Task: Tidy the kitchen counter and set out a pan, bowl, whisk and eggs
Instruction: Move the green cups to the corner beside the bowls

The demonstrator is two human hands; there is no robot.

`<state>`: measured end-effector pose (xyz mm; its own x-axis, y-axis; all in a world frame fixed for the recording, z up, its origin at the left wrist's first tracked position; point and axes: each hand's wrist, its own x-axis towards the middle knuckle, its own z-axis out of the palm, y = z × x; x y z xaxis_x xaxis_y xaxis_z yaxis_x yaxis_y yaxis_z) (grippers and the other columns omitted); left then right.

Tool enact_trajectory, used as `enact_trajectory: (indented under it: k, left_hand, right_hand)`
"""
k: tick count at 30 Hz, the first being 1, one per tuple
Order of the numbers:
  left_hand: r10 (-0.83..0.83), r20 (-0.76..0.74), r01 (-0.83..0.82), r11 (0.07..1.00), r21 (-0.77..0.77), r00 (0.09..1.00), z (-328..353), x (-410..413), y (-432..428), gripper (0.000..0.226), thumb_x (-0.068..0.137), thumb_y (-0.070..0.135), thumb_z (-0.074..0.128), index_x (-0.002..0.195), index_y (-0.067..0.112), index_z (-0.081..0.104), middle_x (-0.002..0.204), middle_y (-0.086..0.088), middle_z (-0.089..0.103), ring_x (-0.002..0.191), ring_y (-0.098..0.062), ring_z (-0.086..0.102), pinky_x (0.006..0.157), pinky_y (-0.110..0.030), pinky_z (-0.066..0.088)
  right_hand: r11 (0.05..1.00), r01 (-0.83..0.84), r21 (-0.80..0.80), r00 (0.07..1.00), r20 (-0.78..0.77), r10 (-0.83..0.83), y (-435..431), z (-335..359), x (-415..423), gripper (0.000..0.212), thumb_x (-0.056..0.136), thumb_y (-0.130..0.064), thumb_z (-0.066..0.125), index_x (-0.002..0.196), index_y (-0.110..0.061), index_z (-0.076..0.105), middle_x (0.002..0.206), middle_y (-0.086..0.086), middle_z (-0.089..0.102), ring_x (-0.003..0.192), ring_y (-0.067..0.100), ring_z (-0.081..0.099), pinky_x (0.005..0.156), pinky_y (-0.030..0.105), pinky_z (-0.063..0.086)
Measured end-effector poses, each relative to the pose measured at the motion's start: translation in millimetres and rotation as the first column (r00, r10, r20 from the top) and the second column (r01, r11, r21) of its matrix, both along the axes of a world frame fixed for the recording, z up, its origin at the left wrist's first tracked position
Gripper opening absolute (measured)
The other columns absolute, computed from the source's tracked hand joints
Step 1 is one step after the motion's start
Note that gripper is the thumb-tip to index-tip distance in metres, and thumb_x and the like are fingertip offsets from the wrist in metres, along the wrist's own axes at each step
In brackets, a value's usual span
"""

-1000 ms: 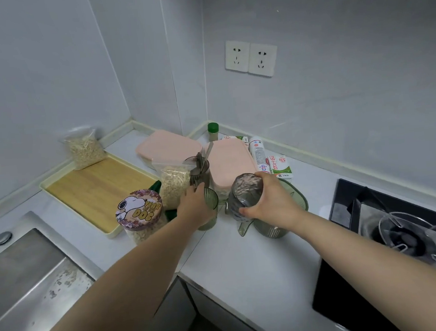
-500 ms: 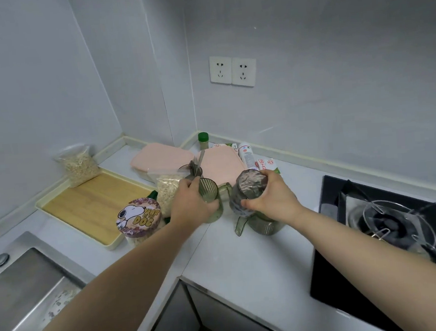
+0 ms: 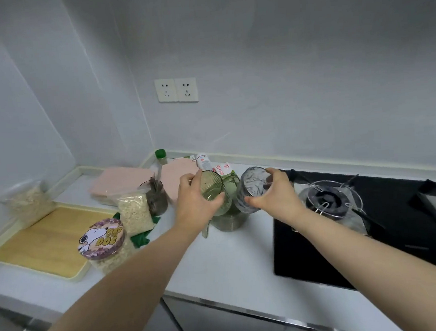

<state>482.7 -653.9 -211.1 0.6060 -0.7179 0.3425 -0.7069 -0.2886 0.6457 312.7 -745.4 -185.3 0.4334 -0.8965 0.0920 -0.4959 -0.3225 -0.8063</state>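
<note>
Since a second ago, lifted the green ribbed cup off the bench from beside the dark cup of utensils and carried it rightward; likewise shifted the marbled grey glass right, toward the stove. Now grips the green ribbed cup with the left hand, fingers curled over the far rim, thumb on the near wall, mouth tipped toward the camera. Holds the marbled grey glass in the right hand, fingers wrapped round its far side, thumb on the near side, likewise tipped. Holds both clear of the bench, side by side and close together, above a green jug standing there; cannot tell whether either touches the jug. Left of the hands, on the bench: dark cup, clear bag of oats just beside it, green cloth showing under the bag, jar with a cartoon-dog lid nearer the front edge, wooden tray further left, second bag of oats by its far corner. Behind, along the wall: pink lidded boxes, green-capped bottle between them, white tube lying flat. On the right, black stove with a wire rack on the near burner. Twin sockets on the wall above.
</note>
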Motion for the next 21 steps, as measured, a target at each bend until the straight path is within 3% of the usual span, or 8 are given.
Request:
enact_trajectory:
  k: [4, 10, 16, 21]
  left_hand:
    - [-0.106, -0.005, 0.106, 0.994, -0.02, 0.994, 8, -44, -24, 0.082, 0.075, 0.042, 0.074, 0.144, 0.015, 0.038, 0.13, -0.002, 0.037, 0.124, -0.016, 0.043, 0.102, -0.024, 0.035]
    - [-0.209, 0.025, 0.208, 0.978, 0.024, 0.978, 15, -123, -57, 0.082, 0.076, 0.048, 0.07, 0.145, 0.018, 0.036, 0.131, 0.003, 0.036, 0.121, -0.012, 0.044, 0.095, -0.022, 0.037]
    - [-0.367, -0.023, 0.367, 0.93, 0.029, 0.93, 21, -230, -86, 0.084, 0.076, 0.051, 0.069, 0.146, 0.021, 0.033, 0.129, 0.007, 0.034, 0.118, -0.01, 0.045, 0.092, -0.02, 0.04]
    - [-0.474, -0.049, 0.476, 0.879, 0.032, 0.879, 25, -343, -109, 0.083, 0.077, 0.051, 0.069, 0.146, 0.023, 0.032, 0.129, 0.006, 0.034, 0.119, -0.013, 0.045, 0.094, -0.023, 0.041]
  right_hand:
    - [0.996, 0.054, -0.066, 0.997, -0.043, -0.057, -4, 6, -48, 0.101, 0.058, -0.031, 0.087, 0.141, -0.01, 0.033, 0.131, 0.008, 0.038, 0.121, 0.019, 0.048, 0.103, 0.025, 0.038]
    - [0.986, 0.144, -0.087, 0.984, -0.091, -0.152, -12, 15, -135, 0.103, 0.062, -0.035, 0.086, 0.144, -0.015, 0.027, 0.129, 0.004, 0.034, 0.12, 0.018, 0.046, 0.097, 0.024, 0.039]
    - [0.967, 0.242, -0.074, 0.967, -0.066, -0.247, -19, 17, -248, 0.099, 0.058, -0.033, 0.087, 0.14, -0.015, 0.033, 0.12, 0.001, 0.035, 0.101, 0.009, 0.048, 0.089, 0.019, 0.042]
    - [0.932, 0.354, -0.075, 0.932, -0.052, -0.358, -22, 15, -362, 0.098, 0.057, -0.032, 0.087, 0.138, -0.016, 0.034, 0.128, 0.002, 0.036, 0.112, 0.013, 0.048, 0.095, 0.025, 0.045]
